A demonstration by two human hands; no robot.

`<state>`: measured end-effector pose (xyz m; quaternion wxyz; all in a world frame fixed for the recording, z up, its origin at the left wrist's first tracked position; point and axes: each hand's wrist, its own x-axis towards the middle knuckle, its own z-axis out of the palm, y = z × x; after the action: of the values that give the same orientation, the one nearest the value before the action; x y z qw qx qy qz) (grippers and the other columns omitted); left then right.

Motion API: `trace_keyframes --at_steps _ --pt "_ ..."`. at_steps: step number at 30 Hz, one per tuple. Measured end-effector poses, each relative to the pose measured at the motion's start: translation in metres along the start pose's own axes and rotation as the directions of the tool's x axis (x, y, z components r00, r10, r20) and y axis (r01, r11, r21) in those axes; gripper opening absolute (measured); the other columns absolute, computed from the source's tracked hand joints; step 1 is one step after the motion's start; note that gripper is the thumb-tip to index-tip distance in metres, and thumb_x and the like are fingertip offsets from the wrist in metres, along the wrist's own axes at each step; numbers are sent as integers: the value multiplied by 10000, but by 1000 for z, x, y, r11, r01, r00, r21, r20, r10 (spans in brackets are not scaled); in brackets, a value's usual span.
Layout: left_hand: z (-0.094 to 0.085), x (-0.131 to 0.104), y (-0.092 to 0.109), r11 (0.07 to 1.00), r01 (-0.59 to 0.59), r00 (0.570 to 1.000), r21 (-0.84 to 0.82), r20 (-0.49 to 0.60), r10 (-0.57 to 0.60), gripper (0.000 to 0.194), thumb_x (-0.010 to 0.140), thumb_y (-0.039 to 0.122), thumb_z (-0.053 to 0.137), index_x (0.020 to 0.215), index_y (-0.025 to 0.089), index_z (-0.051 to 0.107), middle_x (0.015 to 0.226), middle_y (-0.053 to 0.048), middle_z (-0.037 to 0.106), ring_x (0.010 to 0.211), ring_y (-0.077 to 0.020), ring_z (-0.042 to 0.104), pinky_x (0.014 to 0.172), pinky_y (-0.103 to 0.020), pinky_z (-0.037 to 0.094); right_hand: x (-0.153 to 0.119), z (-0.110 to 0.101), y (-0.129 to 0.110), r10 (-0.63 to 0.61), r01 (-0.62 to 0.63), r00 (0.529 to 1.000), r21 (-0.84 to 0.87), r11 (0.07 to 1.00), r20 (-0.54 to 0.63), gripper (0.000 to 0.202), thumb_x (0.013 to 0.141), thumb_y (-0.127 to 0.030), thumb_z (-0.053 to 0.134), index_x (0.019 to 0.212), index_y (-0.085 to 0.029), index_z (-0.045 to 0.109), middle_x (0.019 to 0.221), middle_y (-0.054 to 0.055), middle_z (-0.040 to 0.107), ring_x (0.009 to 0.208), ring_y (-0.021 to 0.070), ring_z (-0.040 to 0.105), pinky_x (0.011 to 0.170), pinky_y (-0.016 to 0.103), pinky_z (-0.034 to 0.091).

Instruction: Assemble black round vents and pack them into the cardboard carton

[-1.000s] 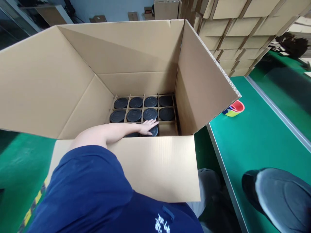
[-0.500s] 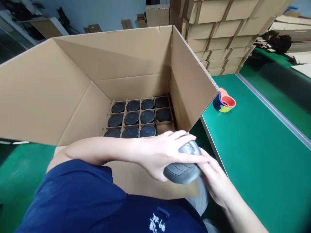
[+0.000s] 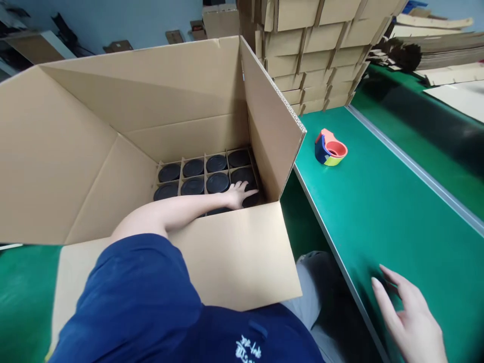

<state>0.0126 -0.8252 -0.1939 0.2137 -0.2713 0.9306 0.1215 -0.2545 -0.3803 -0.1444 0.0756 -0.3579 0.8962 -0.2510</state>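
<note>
My left hand (image 3: 238, 195) reaches down into a large open cardboard box (image 3: 234, 252). Its fingers are spread over a dark round-lidded container (image 3: 250, 200) in the right-hand column of the box; how far that container sits in its cell is partly hidden by the hand. Cardboard dividers split the inside into cells, with several black round lids (image 3: 218, 182) showing in rows. My left forearm covers part of the nearer row. Over the green tabletop (image 3: 363, 201) to the right, my right hand (image 3: 410, 312) is open and holds nothing, its thumb and fingers apart.
A red, blue and yellow tape dispenser (image 3: 330, 147) stands on the green tabletop. Folded cardboard (image 3: 317, 55) is stacked high behind it, with flat sheets (image 3: 449, 55) at the far right. The box's raised flaps (image 3: 270, 116) surround the opening.
The dark container held between both hands has gone down into the box with my left hand. My right hand has let go and moved right, over the tabletop. The view has shifted right.
</note>
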Motion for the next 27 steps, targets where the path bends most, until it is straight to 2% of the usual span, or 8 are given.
trace_keyframes --at_steps 4,8,10,12,16,19,23,27 --pt "28 25 4 1000 9 1000 12 25 -9 753 906 201 576 1591 393 330 1662 -163 234 1506 -431 226 1161 -605 263 -17 15 25 -104 96 990 -92 991 -92 655 953 -702 423 1280 -177 637 1276 165 648 1170 381 624 714 436 582" --pt "46 31 -3 1000 17 1000 -14 24 -16 898 880 188 595 1638 375 150 1711 -161 82 1559 -415 79 1195 -660 168 -17 30 30 -252 222 952 -178 959 -173 647 1002 -639 394 1270 -115 661 1224 223 645 1160 417 617 945 572 503" --pt "58 32 -8 999 2 1000 -33 14 -2 982 852 238 640 1647 341 74 1720 -164 -35 1574 -401 -29 1212 -656 125 -15 34 31 -282 248 944 -198 948 -172 645 1008 -632 387 1275 -112 659 1201 226 656 1140 427 625 965 603 477" --pt "72 33 -11 999 -15 1000 -49 -11 14 948 871 267 610 1654 269 74 1712 -187 -82 1577 -384 -71 1230 -623 113 -14 34 31 -288 254 943 -203 946 -163 628 1006 -620 397 1279 -117 656 1200 228 659 1130 433 630 952 609 474" --pt "93 36 -10 998 -40 999 -57 -40 37 744 936 221 456 1640 204 214 1712 -192 39 1588 -343 1 1247 -599 71 -13 32 34 -275 242 949 -202 949 -157 581 1000 -577 427 1290 -128 655 1226 222 649 1127 433 632 947 595 474" --pt "96 37 -7 997 -52 998 -62 -51 49 729 936 237 447 1635 213 240 1713 -173 77 1590 -330 25 1254 -588 81 -11 32 35 -276 244 949 -200 949 -150 570 992 -570 435 1306 -145 648 1238 211 645 1131 439 626 939 596 472" --pt "91 35 0 997 -47 998 -66 -53 43 712 941 234 429 1630 199 255 1708 -177 114 1590 -317 49 1258 -570 98 -12 36 34 -268 237 950 -190 953 -157 543 991 -537 447 1330 -160 641 1247 202 635 1131 429 620 931 591 478" --pt "67 20 -1 996 -33 992 -81 -127 23 659 967 295 460 1599 160 334 1674 -211 234 1569 -332 180 1238 -541 202 -12 41 34 -295 260 943 -208 943 -157 552 1009 -531 426 1321 -128 637 1238 217 629 1142 415 604 950 577 471"
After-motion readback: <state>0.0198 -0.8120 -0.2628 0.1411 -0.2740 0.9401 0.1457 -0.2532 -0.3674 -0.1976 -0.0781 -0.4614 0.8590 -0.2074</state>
